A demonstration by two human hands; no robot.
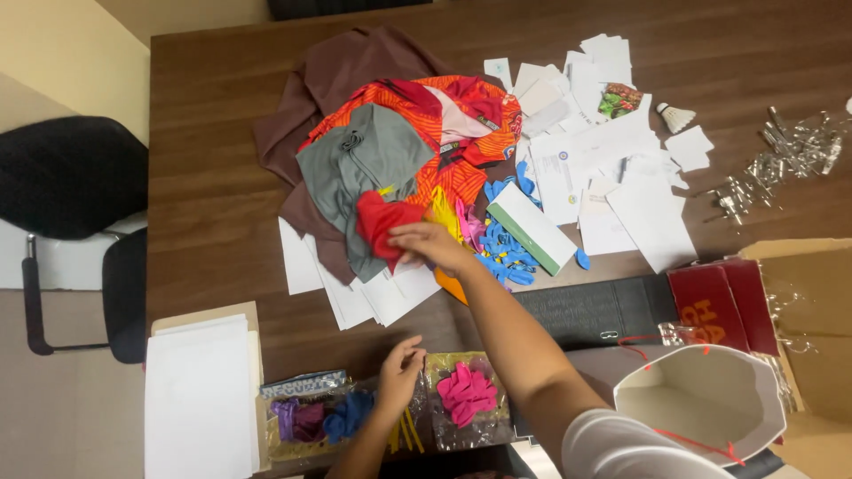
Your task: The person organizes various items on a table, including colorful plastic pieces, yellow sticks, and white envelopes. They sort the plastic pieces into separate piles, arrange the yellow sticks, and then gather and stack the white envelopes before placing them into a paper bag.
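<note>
Red cloth is pinched in my right hand at the near edge of the heap of grey, orange and brown clothes in the middle of the table. My left hand, fingers curled together, pinches thin yellow strips beside a clear packet of pink balloons at the table's near edge. Blue balloons and white papers lie just right of my right hand.

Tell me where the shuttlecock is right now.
In the head view the white shuttlecock lies on the brown table at the upper right, just right of the scattered white papers and left of the pile of metal clips.
</note>
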